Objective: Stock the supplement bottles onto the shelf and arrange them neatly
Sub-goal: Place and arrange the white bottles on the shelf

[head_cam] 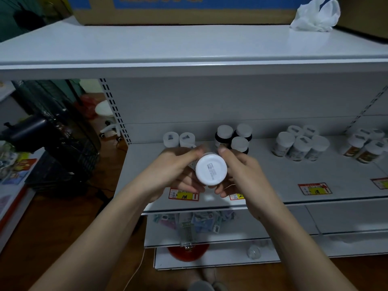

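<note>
A white bottle [211,169] was gripped by the left hand [174,171] and right hand [241,173] above the shelf [273,181]. 3 dark bottles [233,138] were grouped just behind.

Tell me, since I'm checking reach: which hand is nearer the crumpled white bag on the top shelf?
Right. The right hand is below and left of the bag; the left hand is farther left.

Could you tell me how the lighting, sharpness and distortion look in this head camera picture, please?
Head view: dim overall, with soft glare on the white metal top shelf; its front edge bows from wide-angle distortion; the round white bottle base, gripped between the left hand and right hand, is sharp, while the lower shelves' clutter is blurred.
</note>
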`<state>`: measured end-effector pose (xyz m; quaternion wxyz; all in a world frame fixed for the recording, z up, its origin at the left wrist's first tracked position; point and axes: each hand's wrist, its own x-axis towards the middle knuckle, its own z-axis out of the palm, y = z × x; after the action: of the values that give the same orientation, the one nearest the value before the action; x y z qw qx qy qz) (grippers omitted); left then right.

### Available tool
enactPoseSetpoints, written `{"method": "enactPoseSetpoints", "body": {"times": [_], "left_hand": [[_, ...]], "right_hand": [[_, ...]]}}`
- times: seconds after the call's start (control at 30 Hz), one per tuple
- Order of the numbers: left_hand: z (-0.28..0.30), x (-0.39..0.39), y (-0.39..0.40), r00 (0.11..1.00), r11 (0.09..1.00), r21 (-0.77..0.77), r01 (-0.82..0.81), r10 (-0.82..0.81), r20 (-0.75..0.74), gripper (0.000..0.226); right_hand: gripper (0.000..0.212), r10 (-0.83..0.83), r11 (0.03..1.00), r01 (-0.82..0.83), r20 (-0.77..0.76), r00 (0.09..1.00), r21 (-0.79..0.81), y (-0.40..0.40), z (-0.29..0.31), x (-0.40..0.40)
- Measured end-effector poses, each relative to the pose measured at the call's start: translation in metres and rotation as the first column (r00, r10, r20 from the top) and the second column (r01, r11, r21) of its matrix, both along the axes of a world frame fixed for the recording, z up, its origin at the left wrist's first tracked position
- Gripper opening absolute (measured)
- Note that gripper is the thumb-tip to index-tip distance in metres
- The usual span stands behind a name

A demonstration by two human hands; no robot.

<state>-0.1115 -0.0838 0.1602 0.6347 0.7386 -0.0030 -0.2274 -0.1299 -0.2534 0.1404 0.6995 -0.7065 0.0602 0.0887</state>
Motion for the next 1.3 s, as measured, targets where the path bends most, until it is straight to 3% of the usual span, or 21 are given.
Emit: {"method": "enactPoseSetpoints", "body": {"times": [0.1,0.27,0.4,0.53,0.67,0.83,0.97,1.1,1.3], "left_hand": [[-0.002,0.001,0.005,0.999,1.0,0.004,-0.012,0.012,0.045,0.02],[-0.012,0.007,0.015,0.995,1.0,-0.028,0.013,-0.01,0.102,0.064],[-0.02,0.01,0.023,0.984,0.996,-0.03,0.087,-0.081,0.157,0.08],[-0.027,0.011,0.026,0.957,0.995,0.014,0.099,-0.099,0.272,0.065],[-0.043,0.014,0.031,0.952,0.998,0.013,0.062,-0.063,0.298,0.057],[-0.078,0.025,0.043,0.952,0.986,0.046,-0.157,0.139,0.273,0.052],[-0.113,0.042,0.05,0.927,0.939,0.068,-0.336,0.317,0.199,0.049],[-0.143,0.059,0.054,0.901,0.903,0.143,-0.405,0.368,0.228,0.046],[-0.158,0.079,0.052,0.87,0.905,0.072,-0.42,0.378,0.318,0.04]], "right_hand": [[0.029,0.04,0.998,-0.037,0.068,0.997,-0.04,-0.001,-0.005,-0.003],[0.06,0.149,0.984,-0.13,0.171,0.974,-0.12,-0.007,-0.02,-0.001],[0.07,0.219,0.971,-0.192,0.214,0.952,-0.14,-0.015,-0.029,0.006],[0.081,0.293,0.941,-0.242,0.211,0.932,-0.238,-0.016,-0.037,0.01],[0.075,0.33,0.929,-0.279,0.205,0.922,-0.242,-0.008,-0.048,0.017],[0.064,0.337,0.881,-0.277,0.099,0.936,-0.383,0.0,-0.083,0.035],[0.064,0.263,0.763,-0.211,-0.005,0.965,-0.611,0.008,-0.124,0.058],[0.069,0.284,0.538,-0.203,-0.051,0.958,-0.818,0.017,-0.159,0.078],[0.071,0.314,0.335,-0.157,-0.047,0.948,-0.929,0.033,-0.185,0.082]]}}
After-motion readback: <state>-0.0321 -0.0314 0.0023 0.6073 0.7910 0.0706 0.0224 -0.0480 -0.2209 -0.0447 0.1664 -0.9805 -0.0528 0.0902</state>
